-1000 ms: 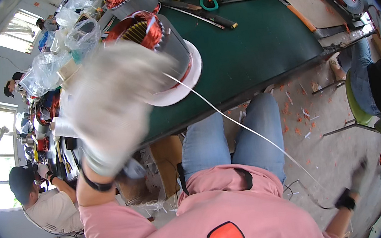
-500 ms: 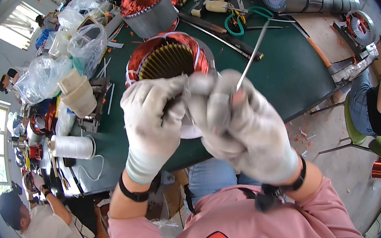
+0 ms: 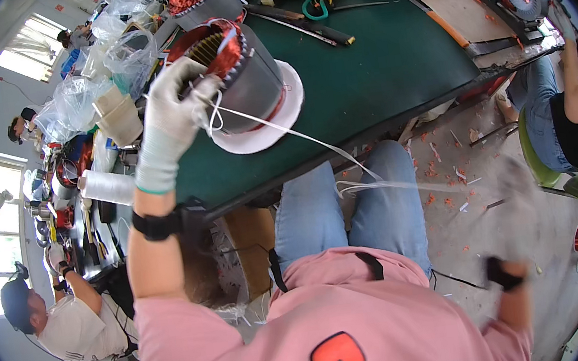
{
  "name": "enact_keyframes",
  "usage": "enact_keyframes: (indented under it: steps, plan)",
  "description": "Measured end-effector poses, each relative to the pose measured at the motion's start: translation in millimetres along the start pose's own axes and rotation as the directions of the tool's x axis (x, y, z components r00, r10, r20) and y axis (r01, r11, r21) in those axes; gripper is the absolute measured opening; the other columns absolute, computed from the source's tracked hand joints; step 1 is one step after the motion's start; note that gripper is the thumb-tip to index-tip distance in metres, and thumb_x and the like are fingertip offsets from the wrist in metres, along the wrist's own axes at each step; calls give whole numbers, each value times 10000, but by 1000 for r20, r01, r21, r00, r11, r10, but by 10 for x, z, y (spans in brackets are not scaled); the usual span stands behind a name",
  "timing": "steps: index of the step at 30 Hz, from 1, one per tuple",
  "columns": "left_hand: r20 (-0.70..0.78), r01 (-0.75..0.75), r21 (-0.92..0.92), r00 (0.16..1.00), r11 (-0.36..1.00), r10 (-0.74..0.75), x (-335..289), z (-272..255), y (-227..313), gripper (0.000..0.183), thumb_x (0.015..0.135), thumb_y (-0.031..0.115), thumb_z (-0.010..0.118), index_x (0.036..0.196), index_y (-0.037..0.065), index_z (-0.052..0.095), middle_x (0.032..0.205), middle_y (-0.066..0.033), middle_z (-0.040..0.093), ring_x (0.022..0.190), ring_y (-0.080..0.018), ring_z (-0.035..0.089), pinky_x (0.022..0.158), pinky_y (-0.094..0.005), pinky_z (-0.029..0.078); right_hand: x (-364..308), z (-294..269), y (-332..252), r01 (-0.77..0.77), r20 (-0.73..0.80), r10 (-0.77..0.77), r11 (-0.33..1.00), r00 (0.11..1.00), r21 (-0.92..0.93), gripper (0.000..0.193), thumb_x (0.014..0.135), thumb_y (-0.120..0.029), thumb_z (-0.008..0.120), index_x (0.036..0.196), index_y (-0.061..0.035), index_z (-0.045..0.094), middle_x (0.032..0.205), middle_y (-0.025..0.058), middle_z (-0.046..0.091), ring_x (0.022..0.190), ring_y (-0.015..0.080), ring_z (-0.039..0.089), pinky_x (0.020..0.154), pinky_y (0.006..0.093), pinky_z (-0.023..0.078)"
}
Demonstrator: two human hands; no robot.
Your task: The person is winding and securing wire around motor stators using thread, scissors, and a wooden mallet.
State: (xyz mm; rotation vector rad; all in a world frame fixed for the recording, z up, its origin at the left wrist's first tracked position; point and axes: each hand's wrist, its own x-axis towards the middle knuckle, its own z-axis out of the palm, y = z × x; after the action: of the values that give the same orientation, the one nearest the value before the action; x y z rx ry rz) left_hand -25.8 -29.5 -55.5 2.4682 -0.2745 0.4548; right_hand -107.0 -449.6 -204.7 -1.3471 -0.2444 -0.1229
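Observation:
A motor stator (image 3: 247,77) with a grey steel body and red-brown copper windings stands on a round white base (image 3: 294,104) on the green bench. My left hand (image 3: 182,100), in a whitish glove, is at the winding's near left edge with fingers pinched together on a white cord (image 3: 313,141). The cord loops below those fingertips and stretches to the right over my knees. Off the bench on the right, my right hand (image 3: 509,182) is badly smeared by motion; whether it holds the cord or a tool cannot be seen.
A second stator (image 3: 206,3) stands behind. Scissors with green handles (image 3: 318,5) and hand tools lie at the back. A white cord spool (image 3: 108,187), a cream container (image 3: 117,115) and plastic bags (image 3: 74,102) are on the left. A co-worker sits at each side.
My hands were together over the stator, the right with a thin metal-shafted tool. Now the right has swung far out to the right, the cord is stretched out, and the stator appears tilted.

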Motion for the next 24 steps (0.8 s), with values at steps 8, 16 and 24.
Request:
enact_keyframes:
  steps: [8, 16, 24]
  plan:
    - [334, 17, -230, 941, 973, 62, 328, -387, -420, 432, 916, 375, 788, 1112, 19, 641, 982, 30, 599, 866, -57, 563, 771, -233, 469, -2737, -4037, 69, -258, -193, 225, 952, 955, -163, 426, 983, -145, 534, 1395, -54, 595, 1258, 119, 635, 986, 207, 630, 819, 331, 501]
    - [231, -24, -182, 971, 983, 66, 193, -256, -222, 420, 931, 382, 770, 1062, 8, 631, 941, 21, 586, 873, -71, 533, 803, -245, 455, -909, -2408, -18, -508, -419, 367, 807, 831, -302, 485, 995, -108, 495, 1477, -72, 545, 1114, 91, 677, 822, 136, 638, 636, 278, 518]
    - [115, -15, -12, 993, 1000, 16, 64, -176, -29, 377, 823, 324, 794, 942, -12, 673, 861, -109, 630, 816, -234, 610, 750, -336, 487, 1074, 1717, -686, -555, 667, 403, 832, 626, 19, 203, 989, -129, 501, 856, 10, 564, 694, -38, 494, 634, 59, 441, 584, 238, 402]
